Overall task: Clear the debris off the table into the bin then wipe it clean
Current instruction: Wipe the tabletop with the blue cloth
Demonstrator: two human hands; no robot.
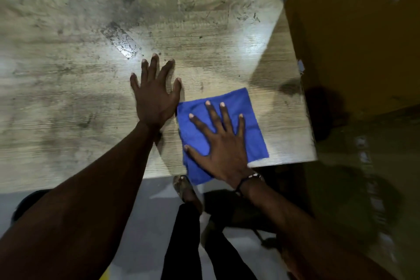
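Wiping the table with a blue cloth under a flat right hand.

The right hand (223, 143), fingers spread straight, grip open, presses the blue cloth (229, 107) onto the table (68, 102) at its near right corner; the left hand (155, 95), also flat and holding nothing, rests on the table just beside the cloth. The cloth overhangs the near edge, so a pull toward the body could likely drag it off. A tall brown box (354, 41) stands against the table's right edge, limiting sweeps that way. Dark smudges remain farther out on the table.
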